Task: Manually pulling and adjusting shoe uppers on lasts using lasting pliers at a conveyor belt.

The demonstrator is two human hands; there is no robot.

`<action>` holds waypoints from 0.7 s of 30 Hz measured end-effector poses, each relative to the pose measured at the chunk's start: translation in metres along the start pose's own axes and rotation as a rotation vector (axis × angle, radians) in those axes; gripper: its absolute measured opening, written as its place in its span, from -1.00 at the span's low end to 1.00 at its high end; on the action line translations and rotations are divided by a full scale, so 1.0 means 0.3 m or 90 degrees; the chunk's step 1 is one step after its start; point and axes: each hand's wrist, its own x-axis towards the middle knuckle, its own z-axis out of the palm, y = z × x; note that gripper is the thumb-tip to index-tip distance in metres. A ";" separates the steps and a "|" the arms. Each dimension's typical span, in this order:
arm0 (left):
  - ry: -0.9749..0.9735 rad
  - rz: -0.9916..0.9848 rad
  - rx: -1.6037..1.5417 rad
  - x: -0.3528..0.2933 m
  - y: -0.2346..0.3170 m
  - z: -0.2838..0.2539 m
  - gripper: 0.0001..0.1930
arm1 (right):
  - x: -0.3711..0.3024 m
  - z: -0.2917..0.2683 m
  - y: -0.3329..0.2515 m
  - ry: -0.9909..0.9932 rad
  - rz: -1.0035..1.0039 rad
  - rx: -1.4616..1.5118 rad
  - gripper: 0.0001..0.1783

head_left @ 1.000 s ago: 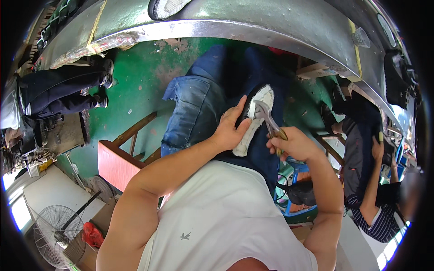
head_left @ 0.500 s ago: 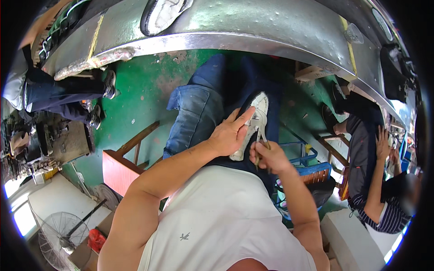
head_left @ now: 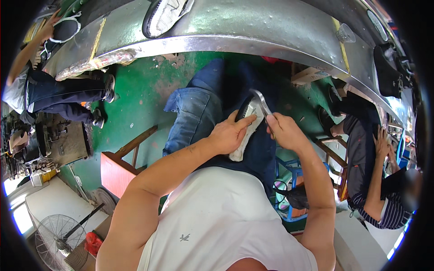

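Note:
An unfinished dark shoe (head_left: 244, 145), with its pale underside facing up, rests across my lap with its toe pointing away. My left hand (head_left: 227, 136) grips it from the left, its fingers lying over the underside near the middle. In my right hand (head_left: 286, 132) is a pair of metal pincers (head_left: 263, 104), closed in the fist. Their curved head reaches over the toe edge; whether the jaws bite the upper there is hidden. Dark stitching or pleats show around the toe rim.
A metal-topped workbench (head_left: 266, 34) spans the far side, with another upturned shoe (head_left: 163, 19) and a clear cup (head_left: 346, 34) on it. Black shoes (head_left: 386, 72) stand at the right. Co-workers sit or stand at both sides. A wooden stool (head_left: 118, 169) and a fan (head_left: 61, 241) are at left.
My right hand has moved away from me and slightly right, turning the pincers so their head now lies at the shoe's toe edge. My left hand stays on the shoe.

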 end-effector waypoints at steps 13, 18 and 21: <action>0.001 -0.142 -0.106 -0.012 0.010 0.017 -0.11 | -0.042 0.020 0.015 0.002 0.005 0.010 -0.49; -0.013 -0.133 -0.206 -0.003 -0.005 0.016 0.02 | -0.116 0.174 0.106 0.052 -0.078 -0.269 -0.58; -0.160 -0.028 -0.411 -0.044 -0.104 -0.008 0.10 | -0.128 0.162 0.103 0.059 -0.064 -0.256 -0.57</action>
